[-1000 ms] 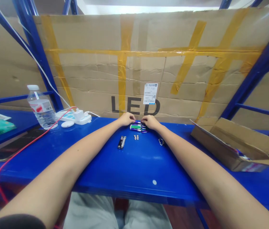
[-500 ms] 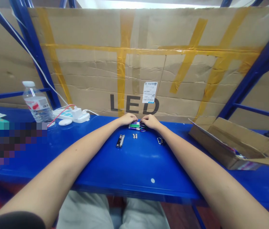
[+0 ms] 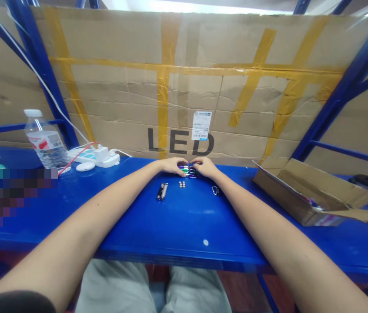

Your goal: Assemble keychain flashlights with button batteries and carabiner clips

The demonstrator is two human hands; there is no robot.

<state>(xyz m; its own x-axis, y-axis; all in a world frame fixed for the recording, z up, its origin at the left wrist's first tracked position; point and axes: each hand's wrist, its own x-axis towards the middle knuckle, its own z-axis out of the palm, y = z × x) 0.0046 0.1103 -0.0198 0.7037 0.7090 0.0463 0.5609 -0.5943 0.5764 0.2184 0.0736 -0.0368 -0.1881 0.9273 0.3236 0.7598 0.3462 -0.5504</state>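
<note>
Several small keychain flashlights [image 3: 189, 170], purple, green and silver with dark clips, lie side by side near the back of the blue table. My left hand [image 3: 172, 165] closes round their left ends, thumb on the near side and fingers on the far side. At the right ends, the curled fingers of my right hand [image 3: 205, 167] grip the row; some fingertips are hidden. Nearer to me is a small cluster of silver button cells [image 3: 182, 184]. A black and silver pair of tubes [image 3: 162, 191] rests to the left. By my right forearm lies a carabiner clip [image 3: 215, 190], its dark body partly covered.
An open cardboard box [image 3: 301, 195] stands on the right. At left are a water bottle [image 3: 45, 145], a white power strip [image 3: 105, 160] with cables, and a round white object [image 3: 85, 167]. A large taped cardboard panel [image 3: 122, 104] backs the blue table [image 3: 184, 226].
My left hand has shifted round the left ends of the flashlights, its thumb now on the near side. My right hand stays at their right ends. The view has moved slightly.
</note>
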